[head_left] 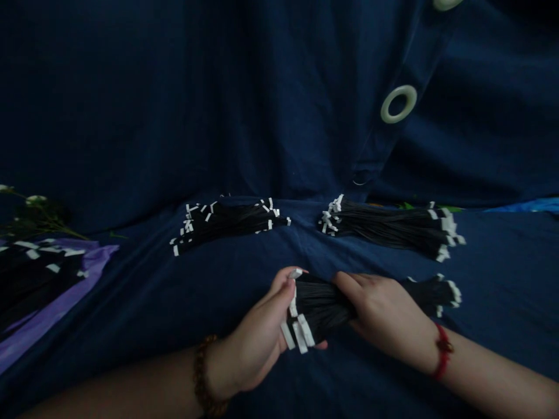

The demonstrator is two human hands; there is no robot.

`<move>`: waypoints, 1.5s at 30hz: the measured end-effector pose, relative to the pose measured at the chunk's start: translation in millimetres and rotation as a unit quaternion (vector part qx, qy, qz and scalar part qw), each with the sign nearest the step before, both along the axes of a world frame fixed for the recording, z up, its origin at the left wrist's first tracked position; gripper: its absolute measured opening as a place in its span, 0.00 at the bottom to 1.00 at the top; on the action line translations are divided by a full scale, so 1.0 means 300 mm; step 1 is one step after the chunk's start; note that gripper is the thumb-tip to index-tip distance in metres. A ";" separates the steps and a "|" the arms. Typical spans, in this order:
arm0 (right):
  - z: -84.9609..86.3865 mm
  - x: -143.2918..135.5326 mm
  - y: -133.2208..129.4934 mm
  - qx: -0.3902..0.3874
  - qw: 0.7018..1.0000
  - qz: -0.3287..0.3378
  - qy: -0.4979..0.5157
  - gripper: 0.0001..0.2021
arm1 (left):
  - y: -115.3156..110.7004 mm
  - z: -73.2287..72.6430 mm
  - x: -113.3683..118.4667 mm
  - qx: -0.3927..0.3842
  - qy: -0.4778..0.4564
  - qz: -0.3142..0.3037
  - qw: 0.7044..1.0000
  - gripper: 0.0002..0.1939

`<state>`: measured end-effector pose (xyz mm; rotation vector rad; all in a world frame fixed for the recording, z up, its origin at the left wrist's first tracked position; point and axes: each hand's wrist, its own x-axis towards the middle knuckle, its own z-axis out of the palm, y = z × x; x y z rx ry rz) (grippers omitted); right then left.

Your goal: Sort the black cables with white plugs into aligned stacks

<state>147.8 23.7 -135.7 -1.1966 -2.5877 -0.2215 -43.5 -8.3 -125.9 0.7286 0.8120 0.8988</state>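
Note:
A bundle of black cords with white end tabs [321, 299] is held in front of me, lying roughly level. My left hand [268, 326] grips its left end, thumb over the white tabs and fingers beneath. Around the middle of the same bundle closes my right hand [371, 302], its fingers partly hidden behind the cords. The bundle's right end, also white-tipped, sticks out past the right hand. Behind lie two more bundles: a looser left bundle [231, 221] and a neater right bundle [384, 227].
Dark blue cloth [144, 314] covers the surface, and a dark blue curtain [244, 99] with pale rings [386, 113] hangs behind. At left, more white-tabbed black cords [39, 273] lie on a purple cloth [98, 262], near white flowers [35, 200]. Bright blue material [528, 205] shows far right.

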 end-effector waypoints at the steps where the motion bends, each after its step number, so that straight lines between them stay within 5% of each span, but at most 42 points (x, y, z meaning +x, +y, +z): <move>1: 0.006 0.005 -0.005 0.005 1.000 -0.003 -0.003 0.09 | 0.009 0.000 -0.006 0.005 0.004 0.003 1.000 0.15; 4: 0.064 0.039 -0.022 0.080 0.997 -0.003 -0.016 0.05 | 0.054 -0.019 -0.028 0.043 0.012 0.041 0.998 0.18; 7: 0.183 0.100 0.016 0.216 0.975 -0.049 -0.031 0.00 | 0.101 -0.055 -0.044 0.027 0.042 0.075 0.996 0.16; 10: 0.307 0.178 0.177 0.215 0.950 -0.224 -0.044 0.08 | 0.124 -0.080 -0.051 -0.002 0.065 0.097 0.993 0.15; 12: 0.344 0.233 0.333 0.166 0.952 -0.253 -0.046 0.13 | 0.126 -0.086 -0.052 0.007 0.062 0.095 0.994 0.14; 14: 0.323 0.282 0.483 0.108 0.958 -0.264 -0.036 0.20 | 0.124 -0.087 -0.052 0.015 0.060 0.086 0.994 0.14; 17: 0.199 0.330 0.625 0.025 0.976 -0.216 -0.016 0.20 | 0.122 -0.089 -0.052 0.018 0.066 0.080 0.994 0.14; 20: 0.051 0.356 0.657 -0.003 0.982 -0.189 0.011 0.18 | 0.122 -0.092 -0.051 0.022 0.074 0.078 0.994 0.13; 23: -0.021 0.384 0.639 -0.001 0.978 -0.205 0.038 0.21 | 0.124 -0.093 -0.051 0.028 0.068 0.074 0.995 0.12; 32: 0.020 0.480 0.611 -0.013 0.981 -0.192 -0.001 0.19 | 0.132 -0.089 -0.053 0.019 0.067 0.063 0.996 0.10; 45: 0.008 0.356 0.618 0.060 0.988 -0.122 0.068 0.23 | 0.135 -0.087 -0.050 0.023 0.081 0.048 0.995 0.09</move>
